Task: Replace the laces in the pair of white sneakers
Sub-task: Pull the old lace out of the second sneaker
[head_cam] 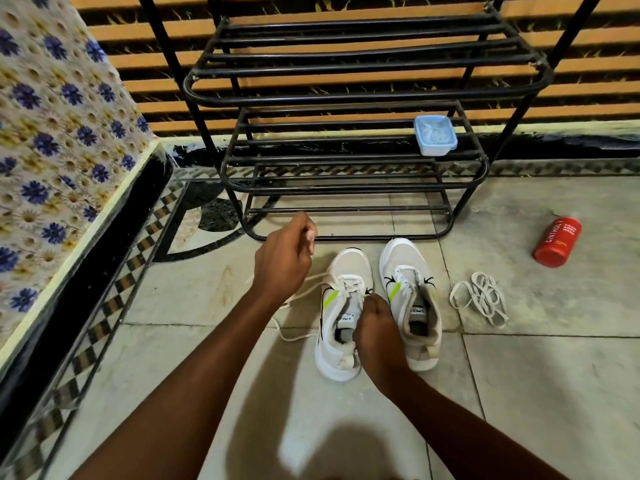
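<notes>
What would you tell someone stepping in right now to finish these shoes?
Left hand: raised, pinching the lace and pulling it out leftward from the left shoe.
Right hand: gripping that shoe at its eyelets.
Right shoe stands beside it on the floor; its lacing is hard to judge.
A loose lace pile lies right of the shoes.
Done: hard to say. Left: finish the left shoe, check the right.
</notes>
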